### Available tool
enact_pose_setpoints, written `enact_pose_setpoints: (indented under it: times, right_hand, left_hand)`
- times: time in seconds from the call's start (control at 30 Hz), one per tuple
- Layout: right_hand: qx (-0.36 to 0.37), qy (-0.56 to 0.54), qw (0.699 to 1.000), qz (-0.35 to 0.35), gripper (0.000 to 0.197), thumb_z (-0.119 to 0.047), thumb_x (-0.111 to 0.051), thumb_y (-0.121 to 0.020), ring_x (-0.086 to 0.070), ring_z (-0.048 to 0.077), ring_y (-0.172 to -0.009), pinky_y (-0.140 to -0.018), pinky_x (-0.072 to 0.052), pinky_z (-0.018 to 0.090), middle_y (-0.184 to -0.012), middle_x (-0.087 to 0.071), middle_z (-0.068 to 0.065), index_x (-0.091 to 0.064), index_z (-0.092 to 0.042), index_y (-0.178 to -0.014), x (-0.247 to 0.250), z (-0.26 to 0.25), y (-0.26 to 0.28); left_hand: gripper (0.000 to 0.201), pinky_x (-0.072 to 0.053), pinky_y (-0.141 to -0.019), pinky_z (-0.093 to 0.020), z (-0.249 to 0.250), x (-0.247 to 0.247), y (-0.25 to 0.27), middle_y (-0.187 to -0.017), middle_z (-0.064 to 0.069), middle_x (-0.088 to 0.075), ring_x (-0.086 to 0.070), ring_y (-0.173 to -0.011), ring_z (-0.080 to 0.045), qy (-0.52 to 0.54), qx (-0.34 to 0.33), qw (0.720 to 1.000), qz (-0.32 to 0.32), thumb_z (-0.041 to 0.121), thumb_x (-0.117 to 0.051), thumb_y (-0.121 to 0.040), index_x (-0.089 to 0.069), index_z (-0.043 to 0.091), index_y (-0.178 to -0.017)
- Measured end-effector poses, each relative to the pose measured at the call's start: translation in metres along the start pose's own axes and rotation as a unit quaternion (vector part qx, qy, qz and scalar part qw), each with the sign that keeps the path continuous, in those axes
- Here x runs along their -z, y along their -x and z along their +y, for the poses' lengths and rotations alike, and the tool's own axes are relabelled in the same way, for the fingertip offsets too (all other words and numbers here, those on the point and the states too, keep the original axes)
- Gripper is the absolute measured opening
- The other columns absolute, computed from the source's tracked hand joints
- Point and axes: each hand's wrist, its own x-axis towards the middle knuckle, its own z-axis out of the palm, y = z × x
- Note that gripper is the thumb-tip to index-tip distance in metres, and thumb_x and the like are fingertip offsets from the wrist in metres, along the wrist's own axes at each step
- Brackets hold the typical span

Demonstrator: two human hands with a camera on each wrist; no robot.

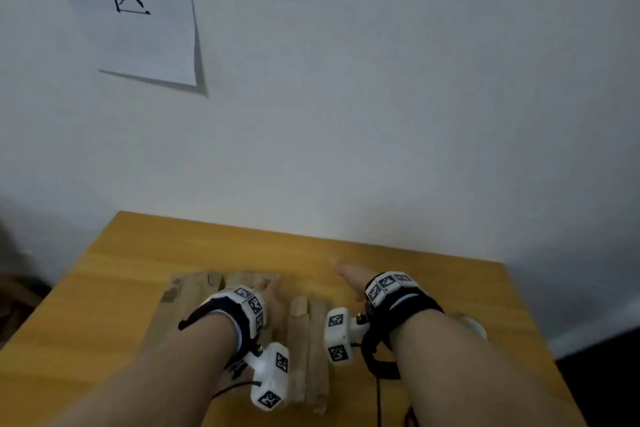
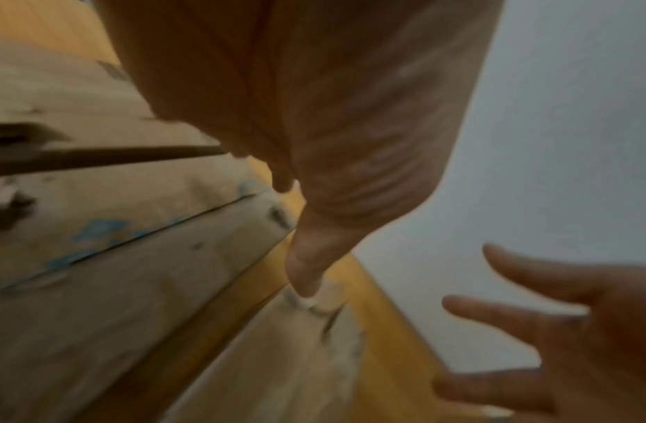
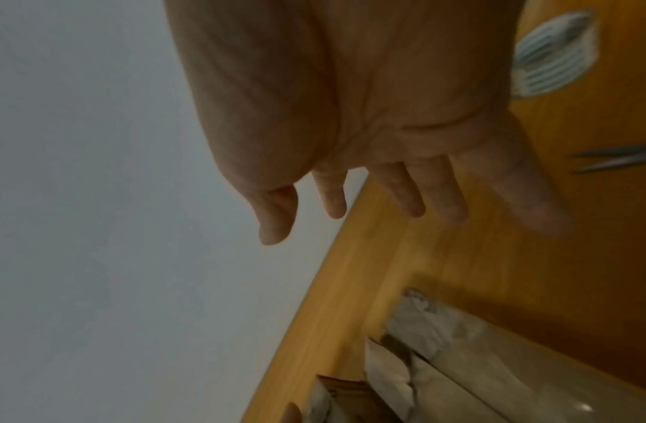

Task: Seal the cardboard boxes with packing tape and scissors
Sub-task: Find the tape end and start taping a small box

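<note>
Several worn cardboard boxes [image 1: 308, 343] lie in a stack in the middle of the wooden table [image 1: 173, 246]; they also show as cardboard [image 2: 133, 286] and as cardboard [image 3: 477, 372]. My left hand [image 1: 273, 295] reaches over them with straight fingers, its thumb [image 2: 306, 274] pointing down at a box edge. My right hand [image 1: 349, 276] hovers over bare table to the right of the boxes, fingers spread and holding nothing; this right hand [image 2: 567, 329] also shows in the left wrist view. A roll of packing tape [image 3: 553, 57] and scissors [image 3: 618, 160] lie on the table to the right.
The table's far edge meets a white wall [image 1: 381, 114] with a paper sign [image 1: 138, 10] on it. The tape roll [image 1: 471, 324] peeks out behind my right forearm. Dark floor lies beyond the table's right edge. Cables hang from both wrist cameras.
</note>
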Motion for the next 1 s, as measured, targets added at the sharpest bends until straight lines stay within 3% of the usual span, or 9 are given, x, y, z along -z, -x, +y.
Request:
enact_pose_setpoints:
  times: [0.13, 0.2, 0.3, 0.53, 0.63, 0.7, 0.77, 0.87, 1.0]
  right_hand:
    - [-0.038, 0.001, 0.997, -0.071, 0.065, -0.045, -0.039, -0.104, -0.038, 0.04, -0.138, -0.112, -0.035, 0.045, -0.156, -0.031, 0.02, -0.029, -0.002, -0.151, -0.029, 0.022, -0.021]
    - [-0.067, -0.044, 0.992, -0.098, 0.076, -0.045, -0.06, -0.095, -0.041, 0.042, -0.136, -0.108, -0.042, 0.049, -0.155, -0.033, 0.019, -0.025, -0.011, -0.153, -0.044, 0.035, -0.037]
    - [-0.086, -0.071, 0.987, -0.118, 0.11, -0.038, -0.081, -0.076, -0.043, 0.039, -0.135, -0.105, -0.044, 0.05, -0.157, -0.031, 0.017, -0.009, -0.024, -0.157, -0.059, 0.047, -0.057]
    - [-0.034, -0.013, 0.997, -0.063, 0.087, -0.019, -0.072, -0.089, -0.052, 0.038, -0.127, -0.103, -0.047, 0.05, -0.148, -0.043, 0.017, -0.017, -0.024, -0.156, -0.075, 0.04, -0.09]
    - [-0.012, -0.015, 0.999, -0.051, 0.077, -0.012, -0.062, -0.096, -0.057, 0.038, -0.121, -0.08, -0.056, 0.041, -0.141, -0.05, 0.019, -0.017, -0.029, -0.156, -0.076, 0.037, -0.093]
    - [0.009, -0.04, 0.998, -0.056, 0.073, -0.007, -0.06, -0.097, -0.058, 0.037, -0.121, -0.062, -0.055, 0.036, -0.142, -0.05, 0.02, -0.022, -0.028, -0.155, -0.077, 0.041, -0.099]
    - [0.02, -0.03, 0.997, -0.065, 0.06, -0.008, -0.056, -0.098, -0.063, 0.034, -0.111, -0.056, -0.053, 0.034, -0.138, -0.054, 0.021, -0.031, -0.021, -0.152, -0.08, 0.042, -0.105]
    - [0.031, -0.003, 0.999, -0.045, 0.042, -0.02, -0.057, -0.099, -0.064, 0.029, -0.073, -0.057, -0.048, 0.034, -0.124, -0.064, 0.023, -0.05, -0.001, -0.135, -0.086, 0.045, -0.105]
    - [0.009, -0.061, 0.998, -0.016, 0.048, -0.03, -0.07, -0.086, -0.058, 0.029, -0.071, -0.065, -0.046, 0.039, -0.097, -0.066, 0.016, -0.061, 0.0, -0.123, -0.097, 0.063, -0.085]
  left_hand:
    - [0.118, -0.009, -0.108, -0.07, -0.014, -0.034, 0.007, -0.157, 0.004, 0.027, 0.018, -0.141, -0.047, -0.008, 0.135, 0.99, -0.045, 0.062, -0.068, -0.061, 0.018, 0.055, -0.141]
    - [0.121, -0.012, -0.105, -0.072, -0.016, -0.041, 0.019, -0.154, 0.009, 0.033, 0.023, -0.138, -0.05, 0.017, 0.14, 0.989, -0.048, 0.063, -0.069, -0.056, 0.02, 0.059, -0.138]
    - [0.117, -0.019, -0.107, -0.069, -0.025, -0.037, 0.019, -0.152, 0.012, 0.034, 0.025, -0.139, -0.046, 0.057, 0.135, 0.989, -0.022, 0.041, -0.072, -0.068, 0.018, 0.059, -0.139]
    - [0.096, -0.014, -0.114, -0.06, -0.066, 0.009, 0.011, -0.159, 0.002, 0.022, 0.015, -0.143, -0.044, -0.019, 0.143, 0.988, 0.05, 0.028, -0.059, -0.083, 0.007, 0.044, -0.15]
    - [0.082, -0.01, -0.116, -0.057, -0.061, 0.018, 0.001, -0.16, -0.001, 0.016, 0.018, -0.144, -0.038, -0.029, 0.089, 0.988, 0.125, 0.027, -0.053, -0.085, -0.006, 0.033, -0.153]
    - [0.073, -0.02, -0.116, -0.05, -0.043, 0.022, 0.004, -0.161, -0.003, -0.001, -0.001, -0.147, -0.032, 0.003, 0.024, 0.987, 0.158, 0.02, -0.051, -0.087, -0.018, 0.028, -0.152]
    - [0.069, -0.033, -0.11, -0.041, -0.024, 0.022, 0.01, -0.158, -0.007, -0.021, -0.025, -0.142, -0.03, 0.092, -0.026, 0.986, 0.139, 0.017, -0.056, -0.09, -0.024, 0.023, -0.151]
    - [0.082, -0.038, -0.107, -0.04, -0.009, 0.01, 0.016, -0.154, -0.009, -0.03, -0.037, -0.136, -0.03, 0.166, -0.053, 0.982, 0.076, 0.029, -0.069, -0.086, -0.021, 0.018, -0.152]
    - [0.096, -0.043, -0.103, -0.043, -0.01, -0.019, 0.035, -0.155, -0.01, -0.028, -0.038, -0.134, -0.035, 0.129, -0.04, 0.99, 0.041, 0.038, -0.075, -0.079, -0.016, 0.021, -0.153]
